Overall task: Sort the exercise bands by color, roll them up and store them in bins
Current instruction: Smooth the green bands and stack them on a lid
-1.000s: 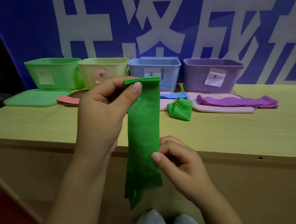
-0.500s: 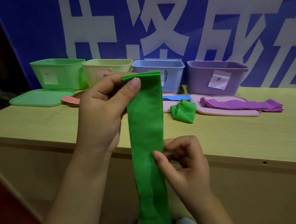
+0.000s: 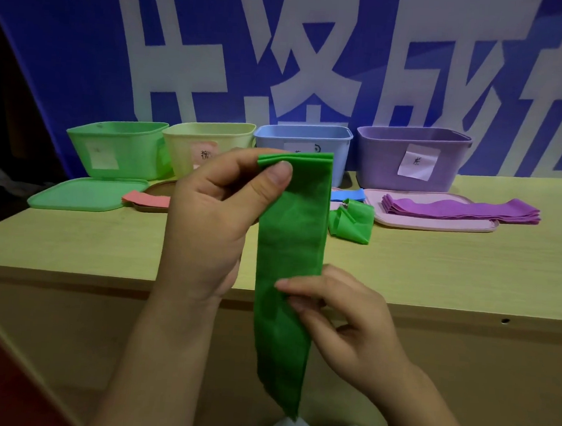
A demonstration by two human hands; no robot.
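Note:
A long green exercise band, folded in layers, hangs in front of the table. My left hand pinches its top fold between thumb and fingers. My right hand pinches the band lower down at its right edge. On the table lie another crumpled green band, a blue band, a pink band and a stack of purple bands on a pink lid. Behind stand the green bin, yellow bin, blue bin and purple bin.
A green lid lies in front of the green bin. The pink lid sits before the purple bin. The wooden table's front edge runs just behind my hands. A blue banner with white characters fills the background.
The band's top fold has been brought level and my right hand has slid along the band, now pinching its right edge; the hanging tail is straighter.

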